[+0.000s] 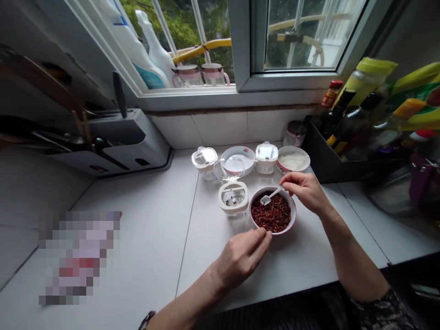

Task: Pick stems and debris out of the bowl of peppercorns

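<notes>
1. Right grip (304,192): closed in a pinch on the handle of a small white spoon (267,198), its head over the bowl.
2. Left grip (242,256): curled, fingertips (265,233) at the bowl's rim; firm hold or light touch, impossible to tell.
3. Between both grips: a pink-rimmed white bowl (292,220), heaped with reddish-brown peppercorns (270,213). Most of the peppercorns remain there.
4. Just beyond the left grip, beside the bowl: an open glass jar (233,201) with a white collar, only a few peppercorns (232,200) at its bottom. Behind it, a clear lid (228,168).
5. Farther past the grips: two lidded jars (204,162) (266,157), a white dish (238,160), and a bowl of white paste (293,160).
6. Around: a white surface (154,220), a black caddy of bottles (330,146) to the right, a gray knife holder (113,142) to the left, and a window (302,41) above.
</notes>
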`<state>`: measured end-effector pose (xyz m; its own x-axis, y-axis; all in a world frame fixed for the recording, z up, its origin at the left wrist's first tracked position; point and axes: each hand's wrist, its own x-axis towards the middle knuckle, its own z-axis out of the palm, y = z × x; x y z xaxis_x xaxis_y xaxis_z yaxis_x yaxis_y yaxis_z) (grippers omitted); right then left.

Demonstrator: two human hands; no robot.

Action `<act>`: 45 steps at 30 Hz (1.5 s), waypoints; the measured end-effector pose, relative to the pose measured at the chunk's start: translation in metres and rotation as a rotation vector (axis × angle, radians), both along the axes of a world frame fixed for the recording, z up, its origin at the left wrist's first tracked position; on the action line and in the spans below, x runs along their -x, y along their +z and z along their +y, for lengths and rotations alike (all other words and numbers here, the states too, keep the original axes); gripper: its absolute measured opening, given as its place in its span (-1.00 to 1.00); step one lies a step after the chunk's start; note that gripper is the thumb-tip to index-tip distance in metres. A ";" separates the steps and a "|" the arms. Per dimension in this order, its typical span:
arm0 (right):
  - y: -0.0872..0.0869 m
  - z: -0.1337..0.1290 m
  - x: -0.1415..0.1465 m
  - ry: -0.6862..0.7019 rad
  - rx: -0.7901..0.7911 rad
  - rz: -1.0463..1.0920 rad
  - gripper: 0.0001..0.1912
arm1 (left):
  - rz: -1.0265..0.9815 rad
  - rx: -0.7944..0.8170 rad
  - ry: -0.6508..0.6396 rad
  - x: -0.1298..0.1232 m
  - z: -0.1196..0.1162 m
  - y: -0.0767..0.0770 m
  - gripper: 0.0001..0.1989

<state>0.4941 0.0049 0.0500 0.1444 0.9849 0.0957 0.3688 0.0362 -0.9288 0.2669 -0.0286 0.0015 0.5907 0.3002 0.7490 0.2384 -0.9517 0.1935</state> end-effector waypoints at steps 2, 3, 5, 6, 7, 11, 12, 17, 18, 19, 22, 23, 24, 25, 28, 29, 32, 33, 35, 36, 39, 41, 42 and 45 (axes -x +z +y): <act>0.001 0.000 0.001 0.005 -0.002 0.006 -0.86 | 0.003 0.006 -0.004 0.000 0.000 0.001 -0.80; 0.002 0.000 0.001 0.008 -0.006 0.001 -0.86 | 0.003 0.002 -0.005 0.000 0.000 0.001 -0.80; 0.003 -0.001 0.003 0.025 -0.012 -0.022 -0.85 | 0.006 -0.010 -0.004 0.000 0.000 0.001 -0.80; 0.003 -0.001 0.004 0.037 -0.011 -0.033 -0.85 | 0.007 -0.016 -0.003 0.000 0.000 0.001 -0.80; 0.003 0.000 0.004 0.049 -0.007 -0.039 -0.85 | 0.009 -0.019 -0.001 0.000 0.000 0.000 -0.80; 0.001 0.001 0.005 0.047 0.028 -0.004 -0.85 | 0.006 -0.030 0.010 0.001 0.000 -0.002 -0.80; 0.000 0.001 0.004 0.033 0.035 0.017 -0.85 | 0.007 -0.035 0.011 0.001 0.000 -0.003 -0.81; 0.002 0.002 -0.001 -0.027 0.031 0.108 -0.85 | 0.015 -0.041 0.016 0.001 0.000 -0.003 -0.81; 0.002 0.002 -0.001 -0.034 0.030 0.111 -0.85 | 0.015 -0.039 0.012 0.001 0.000 -0.002 -0.80; 0.003 0.002 -0.001 -0.041 0.031 0.110 -0.85 | 0.014 -0.039 0.010 0.001 0.000 -0.002 -0.80; 0.005 0.002 0.000 -0.051 0.031 0.114 -0.85 | 0.012 -0.037 0.010 0.001 0.000 -0.001 -0.80; 0.005 0.002 0.000 -0.048 0.031 0.123 -0.86 | 0.014 -0.034 0.010 0.001 0.000 -0.002 -0.80; 0.005 0.003 0.000 -0.045 0.034 0.137 -0.86 | 0.014 -0.032 0.012 0.001 0.000 -0.002 -0.80; 0.005 0.003 0.000 -0.042 0.039 0.157 -0.86 | 0.013 -0.030 0.013 0.001 0.000 -0.002 -0.80; 0.005 0.004 -0.001 -0.052 0.060 0.243 -0.86 | 0.007 -0.029 0.018 0.001 0.000 -0.002 -0.79; 0.005 0.005 -0.001 -0.055 0.062 0.277 -0.86 | 0.004 -0.030 0.019 0.000 0.000 -0.001 -0.79; 0.006 0.005 0.001 -0.057 0.049 0.359 -0.85 | -0.002 -0.038 0.020 -0.001 0.000 0.002 -0.79; 0.007 0.004 0.004 -0.059 0.039 0.375 -0.85 | -0.003 -0.042 0.018 -0.001 0.000 0.003 -0.78; 0.009 0.002 0.013 -0.071 0.004 0.389 -0.84 | 0.006 -0.046 0.018 -0.001 0.001 0.005 -0.78; 0.009 0.001 0.020 -0.076 -0.020 0.379 -0.84 | 0.009 -0.051 0.017 -0.001 0.001 0.005 -0.77; 0.010 -0.006 0.042 -0.099 -0.134 0.256 -0.87 | 0.010 -0.041 0.011 -0.001 0.000 0.005 -0.77; 0.009 -0.010 0.055 -0.090 -0.271 0.060 -0.89 | 0.001 -0.003 0.010 -0.002 0.000 0.004 -0.76; 0.007 -0.012 0.060 -0.042 -0.355 -0.058 -0.88 | -0.006 0.013 0.010 -0.003 -0.001 0.004 -0.75; 0.004 -0.015 0.065 0.125 -0.573 -0.314 -0.80 | -0.019 0.032 0.008 -0.004 -0.002 0.003 -0.75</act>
